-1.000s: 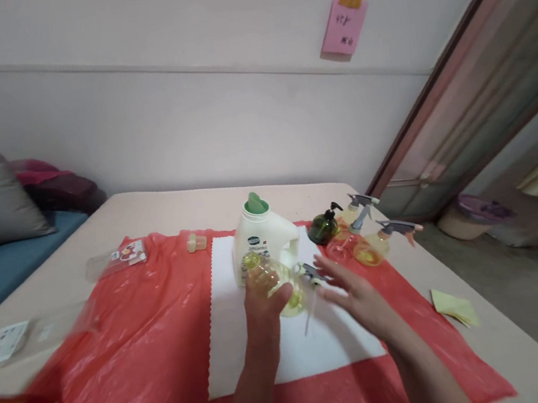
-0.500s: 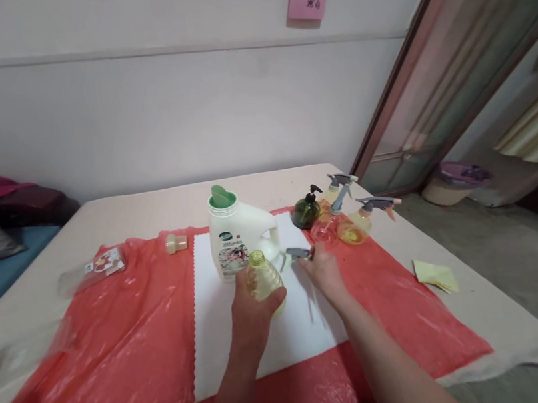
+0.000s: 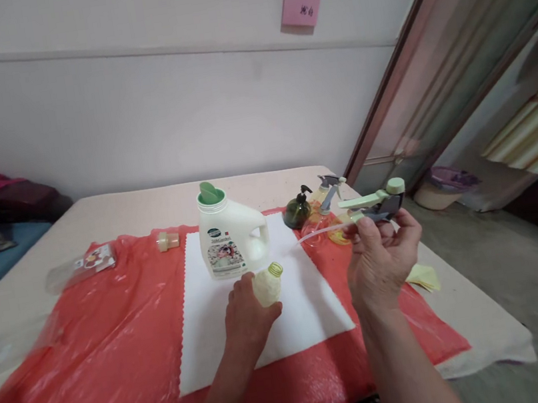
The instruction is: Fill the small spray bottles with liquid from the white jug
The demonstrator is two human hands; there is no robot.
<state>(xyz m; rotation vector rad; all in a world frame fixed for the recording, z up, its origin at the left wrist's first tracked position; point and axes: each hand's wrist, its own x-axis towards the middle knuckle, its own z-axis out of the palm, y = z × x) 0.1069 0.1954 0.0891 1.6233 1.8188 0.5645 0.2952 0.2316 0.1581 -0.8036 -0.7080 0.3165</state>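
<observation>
My left hand [image 3: 249,313] is wrapped round a pale yellow bottle [image 3: 266,287], its threaded neck uncapped and leaning to the right. In my right hand [image 3: 381,255] is a green and grey trigger spray head [image 3: 375,204], raised over the right side and turned sideways. Its thin clear tube points left. Behind the yellow bottle stands a white detergent jug [image 3: 234,237] with a handle, and a green piece sits in its open mouth. A white cloth [image 3: 219,343] lies beneath the jug and the bottle.
A red plastic sheet [image 3: 126,330] covers much of the table. At the back right stand a dark green pump bottle [image 3: 298,212] and several spray bottles, partly behind my right hand. A clear cap [image 3: 168,241], clear packaging [image 3: 81,266] and a yellow cloth [image 3: 424,277] lie around.
My right hand has lifted the spray head up and to the right, away from the white cloth. The yellow bottle in my left hand has tipped from upright towards the right.
</observation>
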